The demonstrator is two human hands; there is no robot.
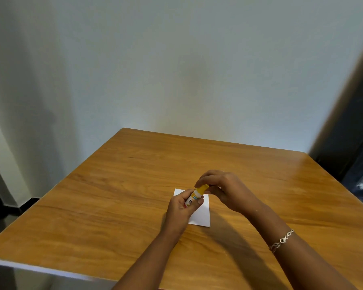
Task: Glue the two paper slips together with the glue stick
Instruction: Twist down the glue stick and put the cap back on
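**Uncapping the glue stick over the paper**

Gripping the white-bodied glue stick (pixel 194 198) around its barrel, the left hand (pixel 182 208) holds it tilted just above the white paper (pixel 201 216) on the brown wooden table (pixel 113 195). The right hand (pixel 224 189) has its fingers (pixel 201 182) closed on the yellow cap (pixel 202 188), which is on the stick. Whether the cap is coming off or going on cannot be told.

Only one white sheet shows beneath the hands; whether it is one slip or two stacked is unclear, and no glue is visible on it. Judging from this, the task looks early: spreading glue and pressing the slips together appear to remain.

No containers are in view besides the glue tube itself, contents hidden.
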